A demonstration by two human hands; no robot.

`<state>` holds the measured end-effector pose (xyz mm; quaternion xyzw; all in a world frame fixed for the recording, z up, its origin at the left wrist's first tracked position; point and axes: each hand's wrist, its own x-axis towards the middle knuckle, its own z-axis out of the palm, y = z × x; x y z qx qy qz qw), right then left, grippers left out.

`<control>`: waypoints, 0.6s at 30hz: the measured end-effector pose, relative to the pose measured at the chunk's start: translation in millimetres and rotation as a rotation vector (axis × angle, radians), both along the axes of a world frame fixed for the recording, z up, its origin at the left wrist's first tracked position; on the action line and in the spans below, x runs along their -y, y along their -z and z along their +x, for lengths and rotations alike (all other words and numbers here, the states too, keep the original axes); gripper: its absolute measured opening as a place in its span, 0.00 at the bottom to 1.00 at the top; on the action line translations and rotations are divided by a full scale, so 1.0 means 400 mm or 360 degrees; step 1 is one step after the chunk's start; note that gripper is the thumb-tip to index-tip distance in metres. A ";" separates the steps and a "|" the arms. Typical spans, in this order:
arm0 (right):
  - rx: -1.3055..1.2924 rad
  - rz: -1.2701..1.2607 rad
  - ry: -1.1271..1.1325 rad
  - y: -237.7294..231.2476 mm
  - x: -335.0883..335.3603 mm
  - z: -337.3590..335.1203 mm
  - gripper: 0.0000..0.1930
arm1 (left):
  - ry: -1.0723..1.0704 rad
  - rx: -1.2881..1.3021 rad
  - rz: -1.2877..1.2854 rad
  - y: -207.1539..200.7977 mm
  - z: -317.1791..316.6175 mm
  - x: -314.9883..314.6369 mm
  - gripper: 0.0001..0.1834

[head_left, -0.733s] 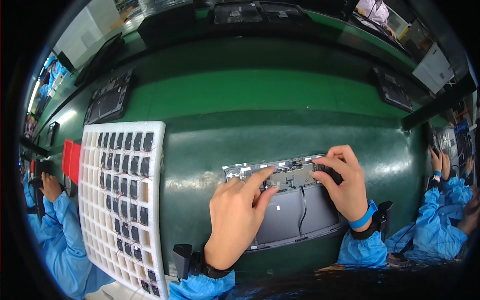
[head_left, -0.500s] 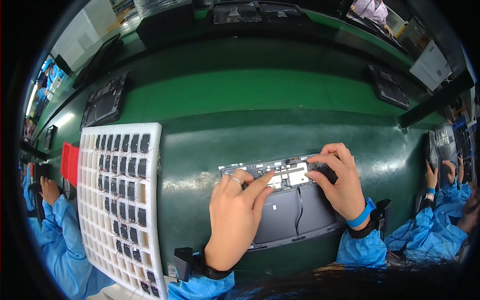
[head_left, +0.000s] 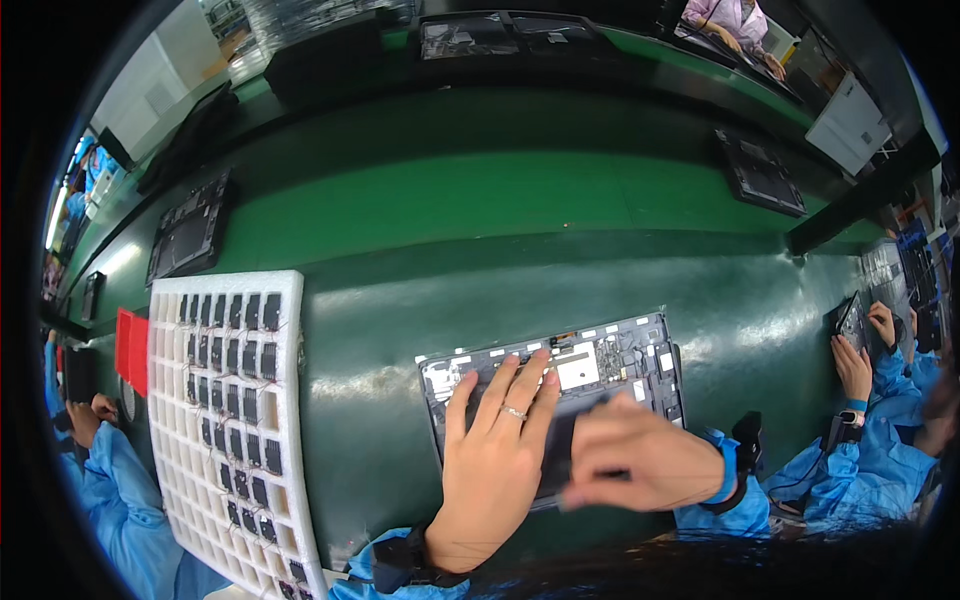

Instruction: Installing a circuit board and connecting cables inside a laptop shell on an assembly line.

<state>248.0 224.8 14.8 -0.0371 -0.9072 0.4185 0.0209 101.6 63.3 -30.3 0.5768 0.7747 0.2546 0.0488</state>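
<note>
An opened laptop base (head_left: 645, 365) lies in front of me on the green bench, its inner parts showing. Along its far side, a silver plate (head_left: 577, 368) sits on the circuit board. My left hand (head_left: 487, 460) rests palm down on the base, fingers spread and fingertips touching the board area; a ring is on one finger. Over the near right part hovers my right hand (head_left: 650, 455), its bent fingers smeared by motion, so I cannot make out whether they hold anything. Both hands hide much of the near half of the base.
A white foam tray (head_left: 292, 350) at left holds several small black parts with thin wires. Behind it is a red bin (head_left: 130, 350). Other laptop bases lie at far left (head_left: 190, 225) and far right (head_left: 760, 170). Co-workers in blue sleeves (head_left: 130, 490) flank me.
My left hand has gone from a pinch over the board to lying flat with fingers spread. My right hand has left the board's right end and moved nearer. More of the laptop's right side shows.
</note>
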 end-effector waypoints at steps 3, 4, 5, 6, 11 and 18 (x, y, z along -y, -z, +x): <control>0.0171 -0.0457 -0.0538 -0.016 -0.042 0.026 0.11 | -0.0015 -0.0018 0.0073 0.005 0.011 -0.002 0.32; -0.0073 -0.0186 0.0011 0.010 -0.051 0.028 0.14 | 0.0030 -0.0001 0.0043 -0.006 0.010 -0.004 0.32; -0.0314 0.0090 0.0559 0.031 -0.059 0.026 0.19 | 0.0033 0.0003 0.0040 -0.003 0.014 -0.010 0.32; -0.0277 0.0350 0.0846 0.045 -0.066 0.009 0.29 | 0.0014 0.0041 0.0023 0.002 0.021 -0.014 0.32; -0.0083 0.0405 0.0893 0.070 -0.083 -0.023 0.33 | -0.0027 0.0094 -0.0005 0.016 0.043 -0.015 0.31; -0.0009 0.0469 0.0719 0.064 -0.104 -0.017 0.25 | -0.0027 -0.0160 -0.0100 0.015 0.055 -0.021 0.29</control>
